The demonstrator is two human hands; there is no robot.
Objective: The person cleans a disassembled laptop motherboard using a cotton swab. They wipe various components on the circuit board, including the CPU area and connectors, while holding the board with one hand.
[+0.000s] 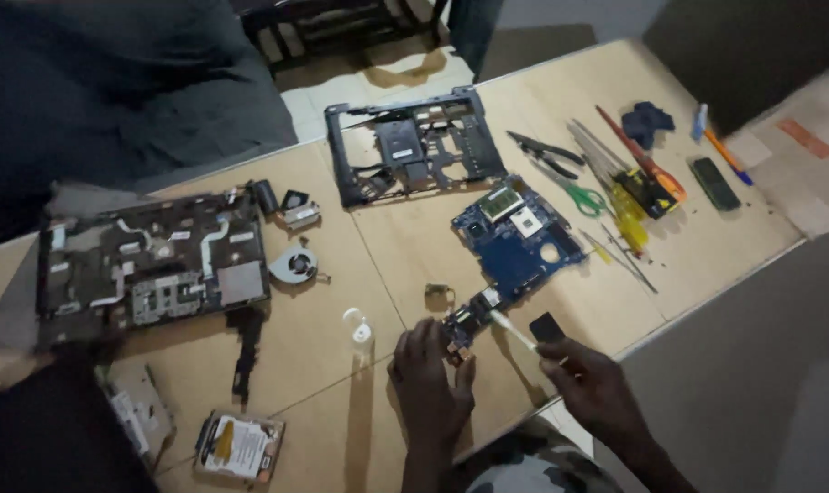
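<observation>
Head view, disassembly bench. L hand (430, 379) pinches the near end of the blue motherboard (515, 242), which lies flat at table centre-right. R hand (592, 388) grips a white swab (510, 330), tip touching the board's near edge, w/ a small black block (547, 327) just beside the fingers. Small clear bottle (359, 329) stands near L hand. Farther off: black base frame (414, 146), cooling fan (294, 265), palmrest chassis (150, 265), hard drive (239, 445), tools incl. green-handled scissors (579, 194).
</observation>
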